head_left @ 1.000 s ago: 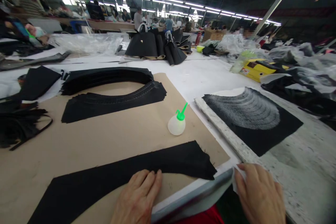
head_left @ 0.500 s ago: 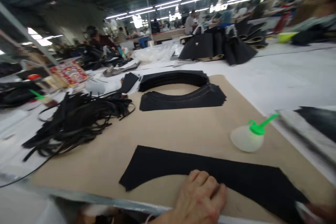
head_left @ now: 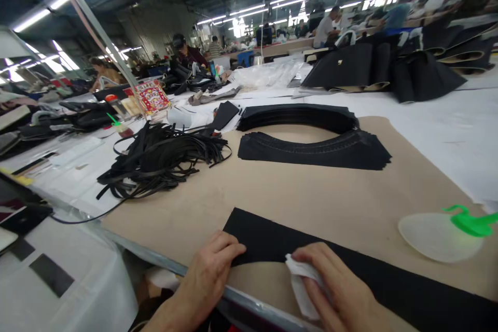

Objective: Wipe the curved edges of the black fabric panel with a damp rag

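A black curved-edge panel [head_left: 272, 236], leather-like or fabric, lies flat along the front of the beige work sheet [head_left: 311, 192]. My left hand [head_left: 210, 270] is closed at its left end, thumb on top and the other fingers bent at the edge. My right hand [head_left: 334, 282] pinches a folded white cloth or tissue [head_left: 305, 282] against the panel's inner curve. Farther back, stacked black curved panels [head_left: 311, 150] sit in two groups facing each other. To the right lies a squeeze bottle [head_left: 439, 236] with a green spout.
A tangled heap of black strips [head_left: 159, 158] lies to the left, with a thin cable running by it. Black bag-like pieces [head_left: 350, 67] stand at the back right. A metal table edge [head_left: 155, 254] runs in front of me. Several people work in the background.
My left hand has moved from the panel's middle to its left end. My right hand has come in from the far right with the white cloth. The view has turned left.
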